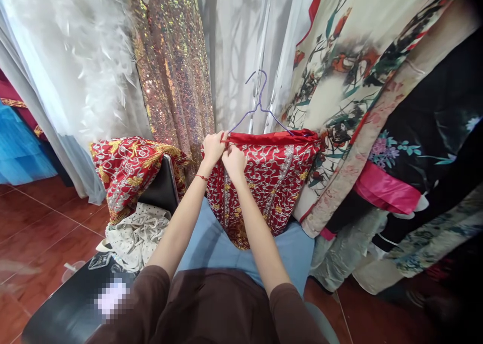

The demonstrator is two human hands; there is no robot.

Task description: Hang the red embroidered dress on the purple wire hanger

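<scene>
Nearest the camera are the person's brown sleeves (211, 309) and, past them, blue-clad knees (211, 243). To the lower left, a black table (68, 304) carries a small dark card. Just beyond it a white dotted cloth (139, 233) lies heaped against a black chair back (162, 188), over which a red and gold embroidered cloth (128, 173) is draped.

Both bare forearms reach forward and meet at the top left corner of a red embroidered garment (267, 183), which hangs in front of the knees from a purple wire hanger (260, 107). The left hand (213, 148), with a thin red string at its wrist, is closed on the garment's red top edge right at the end of the hanger's arm. The right hand (234, 162) sits touching it, just below, fingers pinched on the same corner of cloth. Whether the fingers also grip the wire itself is hard to say, since the knuckles hide it. The 2 hands are pressed together.

Behind the garment hang a gold sequinned dress (173, 67) and white sheer fabric (237, 52). To the left are white feathers (79, 47) and a blue tulle skirt (18, 148). To the right, a cream floral robe (350, 67) and a black flowered robe (433, 133) with a pink band crowd in, above a red tiled floor (37, 223).
</scene>
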